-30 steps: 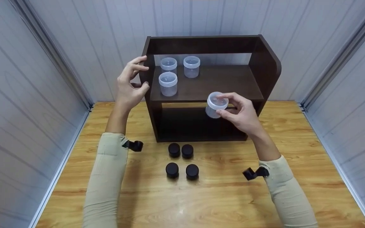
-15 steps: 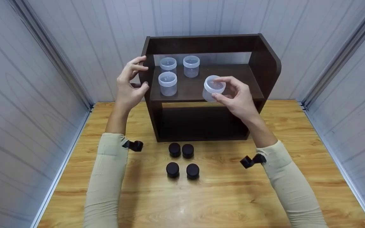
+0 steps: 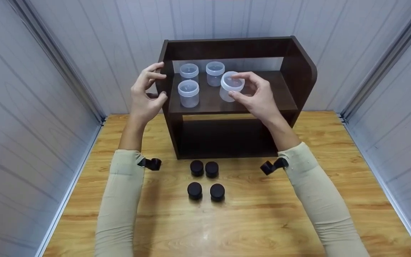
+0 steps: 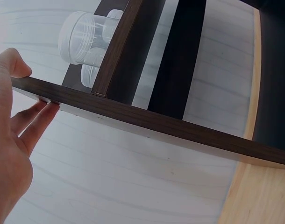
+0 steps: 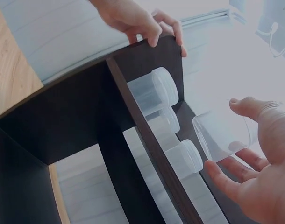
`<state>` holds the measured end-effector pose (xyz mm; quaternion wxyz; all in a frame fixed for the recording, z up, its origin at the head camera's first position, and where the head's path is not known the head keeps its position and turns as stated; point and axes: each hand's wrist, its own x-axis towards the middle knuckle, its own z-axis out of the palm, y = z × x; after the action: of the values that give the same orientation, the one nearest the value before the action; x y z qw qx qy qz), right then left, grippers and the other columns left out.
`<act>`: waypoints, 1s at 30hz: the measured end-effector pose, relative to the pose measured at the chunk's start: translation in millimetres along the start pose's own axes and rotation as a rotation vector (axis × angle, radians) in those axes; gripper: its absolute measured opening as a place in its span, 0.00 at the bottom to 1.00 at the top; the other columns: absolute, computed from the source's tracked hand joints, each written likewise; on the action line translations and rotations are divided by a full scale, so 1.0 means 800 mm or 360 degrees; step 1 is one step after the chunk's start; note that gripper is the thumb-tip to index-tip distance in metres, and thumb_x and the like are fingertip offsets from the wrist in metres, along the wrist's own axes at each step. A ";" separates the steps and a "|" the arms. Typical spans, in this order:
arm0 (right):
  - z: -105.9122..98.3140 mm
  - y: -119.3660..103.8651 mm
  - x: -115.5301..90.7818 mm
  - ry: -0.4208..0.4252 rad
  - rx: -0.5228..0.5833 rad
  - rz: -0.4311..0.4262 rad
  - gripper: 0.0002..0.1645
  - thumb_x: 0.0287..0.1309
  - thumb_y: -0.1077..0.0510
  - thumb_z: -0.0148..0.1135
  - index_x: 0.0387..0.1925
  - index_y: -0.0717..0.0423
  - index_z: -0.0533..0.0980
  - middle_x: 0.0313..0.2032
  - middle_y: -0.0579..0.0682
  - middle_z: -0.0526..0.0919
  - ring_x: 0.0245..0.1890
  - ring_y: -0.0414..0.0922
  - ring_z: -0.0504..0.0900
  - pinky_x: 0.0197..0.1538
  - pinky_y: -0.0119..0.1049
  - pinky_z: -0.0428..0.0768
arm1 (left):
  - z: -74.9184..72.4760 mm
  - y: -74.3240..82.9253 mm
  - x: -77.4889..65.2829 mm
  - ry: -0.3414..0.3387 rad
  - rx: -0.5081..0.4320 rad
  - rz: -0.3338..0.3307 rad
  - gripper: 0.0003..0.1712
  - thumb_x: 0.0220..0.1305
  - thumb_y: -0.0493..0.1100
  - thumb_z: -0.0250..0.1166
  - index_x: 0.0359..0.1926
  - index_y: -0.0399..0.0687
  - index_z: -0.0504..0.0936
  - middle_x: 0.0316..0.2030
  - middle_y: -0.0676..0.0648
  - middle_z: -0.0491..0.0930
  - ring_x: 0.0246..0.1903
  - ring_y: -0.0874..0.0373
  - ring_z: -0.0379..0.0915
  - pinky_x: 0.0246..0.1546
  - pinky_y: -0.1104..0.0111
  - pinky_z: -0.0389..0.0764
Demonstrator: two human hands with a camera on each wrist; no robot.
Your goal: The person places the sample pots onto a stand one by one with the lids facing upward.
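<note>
Head view: right hand pinches translucent cylindrical plastic jar; left hand pinches dark-brown wooden shelf. Jar likely light, stiff, slippery; hold rim.

right hand gripping clear jar, left hand on dark shelf unit, three similar jars inside

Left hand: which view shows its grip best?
Left wrist: the left hand is closest there, thumb and fingers on opposite sides of the panel, though partly cut off. The head view shows it smaller, from above; the right wrist view, from across the shelf.
</note>
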<state>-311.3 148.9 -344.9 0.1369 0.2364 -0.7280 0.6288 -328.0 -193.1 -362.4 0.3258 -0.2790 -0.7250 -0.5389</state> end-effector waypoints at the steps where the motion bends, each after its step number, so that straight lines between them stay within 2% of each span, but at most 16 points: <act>1: 0.001 0.001 0.003 0.0006 -0.0004 -0.0002 0.27 0.62 0.69 0.79 0.63 0.66 0.84 0.61 0.59 0.88 0.56 0.39 0.88 0.57 0.29 0.88 | 0.001 0.000 0.000 -0.0004 -0.0001 0.0000 0.20 0.60 0.22 0.64 0.54 0.32 0.85 0.74 0.37 0.82 0.76 0.50 0.77 0.63 0.71 0.88; 7: 0.008 0.006 0.015 0.0039 -0.0003 0.0014 0.27 0.62 0.70 0.79 0.63 0.67 0.84 0.61 0.59 0.88 0.54 0.38 0.87 0.59 0.29 0.85 | 0.004 0.004 0.002 -0.0015 -0.0009 -0.0016 0.21 0.60 0.22 0.64 0.54 0.31 0.85 0.75 0.37 0.81 0.76 0.50 0.77 0.57 0.75 0.89; 9: 0.011 0.009 0.019 0.0047 -0.0005 0.0037 0.27 0.62 0.70 0.79 0.63 0.67 0.84 0.61 0.59 0.88 0.54 0.39 0.87 0.59 0.29 0.85 | 0.005 0.004 0.003 -0.0013 -0.0015 -0.0031 0.21 0.59 0.22 0.64 0.54 0.31 0.84 0.75 0.37 0.81 0.76 0.49 0.77 0.48 0.78 0.89; 14: 0.018 0.016 0.025 0.0041 -0.0022 0.0074 0.28 0.62 0.69 0.79 0.63 0.67 0.84 0.62 0.61 0.88 0.54 0.40 0.86 0.60 0.29 0.84 | 0.005 0.002 0.003 -0.0013 -0.0025 -0.0032 0.21 0.59 0.22 0.63 0.54 0.30 0.84 0.75 0.37 0.81 0.77 0.49 0.77 0.39 0.80 0.88; 19: 0.027 0.020 0.029 0.0038 -0.0028 0.0074 0.28 0.62 0.70 0.79 0.64 0.67 0.84 0.60 0.61 0.88 0.53 0.40 0.86 0.59 0.29 0.84 | 0.006 0.002 0.005 -0.0030 0.0011 -0.0002 0.21 0.60 0.24 0.63 0.55 0.29 0.84 0.75 0.37 0.81 0.77 0.52 0.77 0.47 0.78 0.90; 24: 0.035 0.021 0.030 0.0042 -0.0024 0.0083 0.28 0.60 0.71 0.79 0.63 0.68 0.84 0.59 0.61 0.88 0.52 0.41 0.87 0.58 0.28 0.84 | 0.006 0.003 0.005 -0.0033 0.0021 -0.0010 0.21 0.60 0.24 0.63 0.55 0.29 0.84 0.75 0.38 0.81 0.77 0.53 0.77 0.47 0.77 0.90; 30: 0.043 0.025 0.029 0.0049 0.0005 0.0155 0.28 0.61 0.73 0.78 0.63 0.68 0.83 0.60 0.61 0.87 0.53 0.43 0.87 0.56 0.28 0.87 | 0.008 0.004 0.005 -0.0020 -0.0021 -0.0033 0.21 0.59 0.22 0.64 0.54 0.31 0.85 0.74 0.37 0.82 0.76 0.50 0.77 0.63 0.70 0.88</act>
<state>-337.7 113.3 -356.3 0.1168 0.1912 -0.7354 0.6395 -329.4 -186.0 -358.5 0.3137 -0.2770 -0.7264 -0.5452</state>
